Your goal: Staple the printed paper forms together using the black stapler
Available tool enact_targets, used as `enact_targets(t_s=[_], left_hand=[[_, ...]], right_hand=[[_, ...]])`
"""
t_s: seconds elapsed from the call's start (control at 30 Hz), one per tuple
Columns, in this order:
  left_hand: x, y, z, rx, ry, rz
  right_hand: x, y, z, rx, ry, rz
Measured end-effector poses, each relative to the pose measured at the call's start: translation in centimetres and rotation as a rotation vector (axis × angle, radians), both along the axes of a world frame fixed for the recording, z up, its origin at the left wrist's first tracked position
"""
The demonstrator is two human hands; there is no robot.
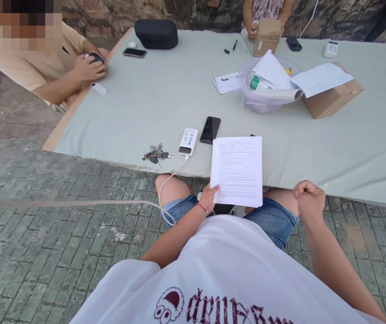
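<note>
A stack of printed papers (236, 168) lies partly on the table's near edge and partly over my lap. My left hand (209, 196) grips its lower left corner, thumb on top and the fingers hidden beneath. To the right of the papers, my right hand (310, 199) is curled into a fist by the table edge, with nothing showing in it. A black phone (210, 130) lies just beyond the stack's top left corner. Left of that phone are a white power bank (188, 141) with a cable plugged in and a bunch of keys (157, 155).
A cloth-covered table (139, 112) stretches ahead. On it are a plastic basin (258, 105) holding papers and a bottle, a cardboard box (331, 101) under a sheet, and a black case (155, 34). One person (49, 67) sits at left; another's hands (253, 32) touch a far box (267, 36).
</note>
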State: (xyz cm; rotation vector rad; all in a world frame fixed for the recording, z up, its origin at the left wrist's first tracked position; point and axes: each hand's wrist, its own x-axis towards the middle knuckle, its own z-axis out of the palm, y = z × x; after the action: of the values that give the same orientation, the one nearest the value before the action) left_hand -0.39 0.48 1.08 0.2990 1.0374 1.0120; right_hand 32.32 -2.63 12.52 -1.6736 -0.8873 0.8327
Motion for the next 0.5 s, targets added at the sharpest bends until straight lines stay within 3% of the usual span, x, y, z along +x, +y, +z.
enact_targets(t_s=[0.1, 0.2, 0.37, 0.5], left_hand=[[-0.3, -0.1, 0.3, -0.013, 0.01, -0.013], [-0.3, -0.4, 0.5, -0.047, 0.046, -0.016], [0.1, -0.8, 0.4, -0.072, 0.081, -0.033], [0.1, -0.6, -0.1, -0.08, 0.04, -0.014]], right_hand=[[-1.4, -2.1, -4.4, -0.185, 0.147, 0.005], [-3.4, -3.2, -7.0, -0.355, 0.165, 0.063], [-6.3, -2.8, -8.5, -0.407, 0.219, 0.123], [-6.3, -1.8, -8.9, -0.359, 0.176, 0.113]])
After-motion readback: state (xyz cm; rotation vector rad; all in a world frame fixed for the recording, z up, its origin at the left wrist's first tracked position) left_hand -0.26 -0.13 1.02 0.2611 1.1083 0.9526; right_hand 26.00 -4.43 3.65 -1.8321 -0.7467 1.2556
